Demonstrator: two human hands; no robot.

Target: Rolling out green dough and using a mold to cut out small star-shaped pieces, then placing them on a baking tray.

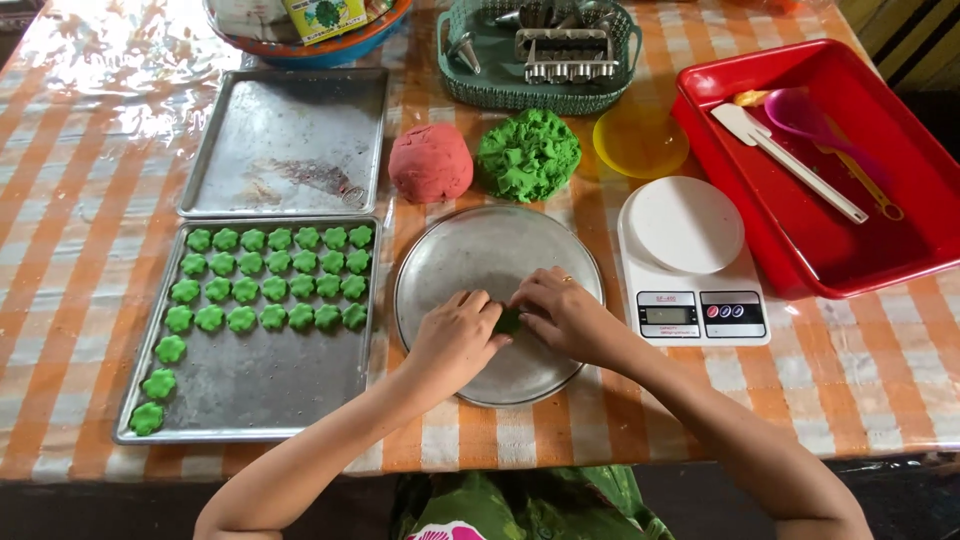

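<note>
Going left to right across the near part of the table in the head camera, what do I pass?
Baking tray of green flower-shaped cookies → round metal plate, where the left hand and right hand pinch a bit of green dough → white kitchen scale → red plastic tray.

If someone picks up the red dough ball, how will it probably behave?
The red dough ball probably dents under fingers, since its surface looks soft and lumpy. It sits flattened on the table, so it is unlikely to roll. It seems dense for its size.
</note>
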